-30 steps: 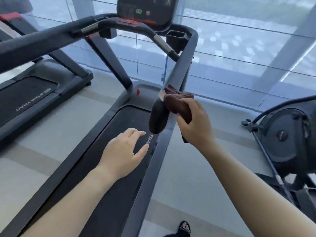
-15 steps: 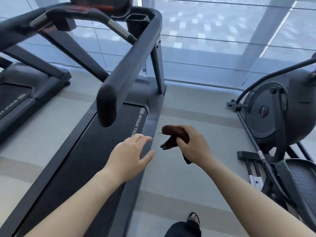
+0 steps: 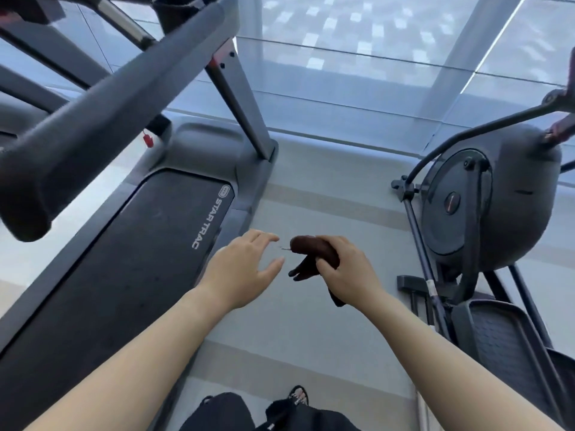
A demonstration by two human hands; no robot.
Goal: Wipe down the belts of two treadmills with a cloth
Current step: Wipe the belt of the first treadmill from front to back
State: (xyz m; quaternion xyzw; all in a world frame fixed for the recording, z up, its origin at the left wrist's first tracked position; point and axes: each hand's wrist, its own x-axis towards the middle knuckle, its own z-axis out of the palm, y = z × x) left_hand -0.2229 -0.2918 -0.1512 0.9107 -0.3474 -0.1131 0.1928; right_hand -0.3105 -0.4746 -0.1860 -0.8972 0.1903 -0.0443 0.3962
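A dark brown cloth [image 3: 312,253] is bunched in my right hand [image 3: 348,269], which grips it above the grey floor just right of the treadmill. My left hand [image 3: 242,269] hovers beside it with fingers spread and relaxed, fingertips a short gap from the cloth and holding nothing. The black treadmill belt [image 3: 124,259], marked STAR TRAC, runs from the lower left up to the motor cover [image 3: 205,147]. Its grey side rail [image 3: 245,194] lies just left of my hands. The second treadmill is out of view.
The treadmill's thick handrail [image 3: 93,116] juts toward me at upper left, above the belt. An elliptical trainer [image 3: 485,197] with pedals stands close on the right. A glass wall runs along the back. My feet [image 3: 298,396] stand on the floor strip between the machines.
The view has swung right and down, so the handrail now sits upper left. My right hand carried the cloth off the handrail end down to beside the belt. My left hand came off the belt toward the cloth.
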